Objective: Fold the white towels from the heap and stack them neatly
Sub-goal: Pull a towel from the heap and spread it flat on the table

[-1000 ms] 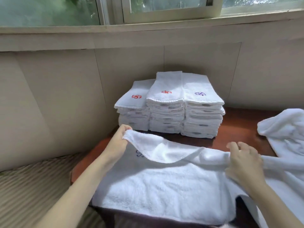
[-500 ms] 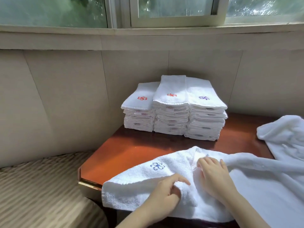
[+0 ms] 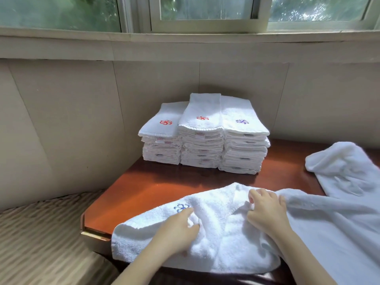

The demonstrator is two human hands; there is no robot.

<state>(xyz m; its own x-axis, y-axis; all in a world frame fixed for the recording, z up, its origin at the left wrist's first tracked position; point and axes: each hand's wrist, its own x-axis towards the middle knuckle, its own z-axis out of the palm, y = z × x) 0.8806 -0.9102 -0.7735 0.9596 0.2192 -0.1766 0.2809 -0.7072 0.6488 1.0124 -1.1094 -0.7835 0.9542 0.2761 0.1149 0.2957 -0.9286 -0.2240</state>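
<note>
Found white towel (image 3: 218, 241) lying across near edge of table (image 3: 154, 192), overhanging it. Observed left hand (image 3: 176, 229) pinching a fold beside blue emblem (image 3: 182, 207); right hand (image 3: 267, 210) curled, gripping hemmed edge. Recorded three folded stacks (image 3: 202, 138) side by side at far edge, loose heap (image 3: 345, 171) at right edge.

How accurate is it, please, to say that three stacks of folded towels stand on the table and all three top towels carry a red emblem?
No. The head view shows red emblems only on the left stack and middle stack; the top towel of the right stack carries a blue-purple one. The rest holds.
</note>
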